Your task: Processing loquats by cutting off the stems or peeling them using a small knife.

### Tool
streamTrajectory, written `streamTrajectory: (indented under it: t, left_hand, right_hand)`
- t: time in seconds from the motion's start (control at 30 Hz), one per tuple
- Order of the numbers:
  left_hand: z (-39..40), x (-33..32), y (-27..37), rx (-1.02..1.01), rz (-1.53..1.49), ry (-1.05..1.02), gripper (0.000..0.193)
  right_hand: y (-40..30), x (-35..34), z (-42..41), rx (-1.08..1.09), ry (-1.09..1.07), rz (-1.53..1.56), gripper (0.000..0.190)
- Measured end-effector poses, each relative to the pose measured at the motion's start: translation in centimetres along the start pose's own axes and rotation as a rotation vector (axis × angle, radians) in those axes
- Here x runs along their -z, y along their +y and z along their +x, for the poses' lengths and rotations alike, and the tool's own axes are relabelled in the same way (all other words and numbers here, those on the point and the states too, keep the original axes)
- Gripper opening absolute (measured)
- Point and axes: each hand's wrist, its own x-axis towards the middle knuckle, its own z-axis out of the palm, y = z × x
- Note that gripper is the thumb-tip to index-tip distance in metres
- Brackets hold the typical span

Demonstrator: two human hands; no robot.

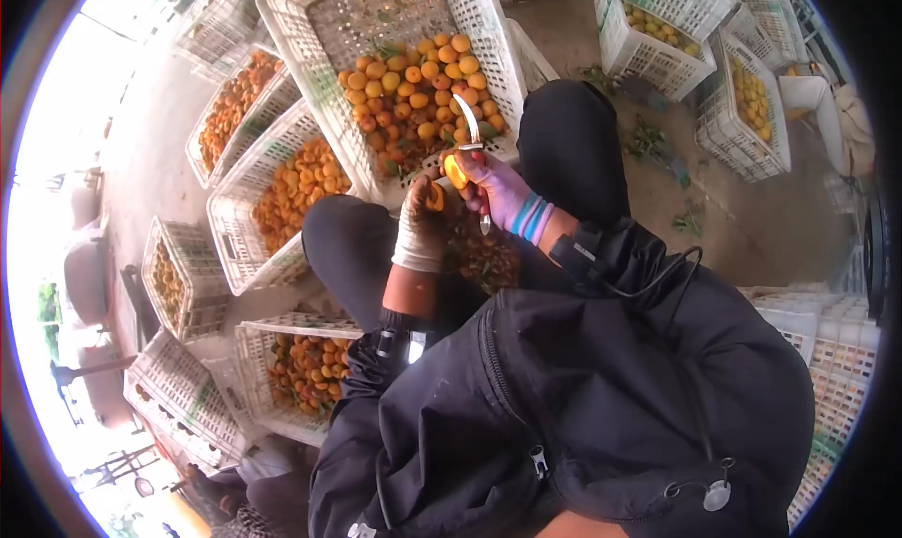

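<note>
My left hand (421, 217), in a stained glove with a white cuff, holds an apricot half (435, 198) at its fingertips. Just right of it, my right hand (499, 189) wears a purple glove with a striped cuff. It grips a folding knife by its red handle, and the curved blade (468, 115) points up and away from me. Another cut apricot piece (456, 172) sits at the right fingers, its orange flesh showing. Whole apricots (416, 80) fill the near end of a large white plastic crate (497, 52) beyond my hands. Apricot pits (486, 256) lie below, between my legs.
To the left, white crates hold apricot halves (299, 189) and more halves (236, 108). Another crate of apricots (310, 372) stands by my left elbow. Crates with yellow fruit (750, 101) stand at the far right. Leafy sprigs (652, 143) litter the floor.
</note>
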Motion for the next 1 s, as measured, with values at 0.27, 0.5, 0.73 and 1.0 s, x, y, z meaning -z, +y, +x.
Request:
streamTrajectory:
  t: [0.27,0.5,0.73,1.0]
  left_hand:
    - [1.4,3.8,-2.1,-0.089,0.559,0.202,0.044]
    - [1.1,2.9,-2.7,0.019,0.294,0.235,0.032]
    - [1.1,4.0,-2.9,-0.112,1.213,0.27,0.021]
    - [0.0,2.8,-1.0,0.037,0.365,0.221,0.034]
  right_hand:
    - [0.9,0.1,0.6,0.12,-0.028,-0.055,0.03]
    - [0.9,0.0,0.7,0.178,0.104,-0.103,0.022]
    - [1.4,0.2,1.2,0.463,0.197,-0.384,0.025]
    - [0.5,-0.5,-1.3,0.634,0.191,-0.729,0.035]
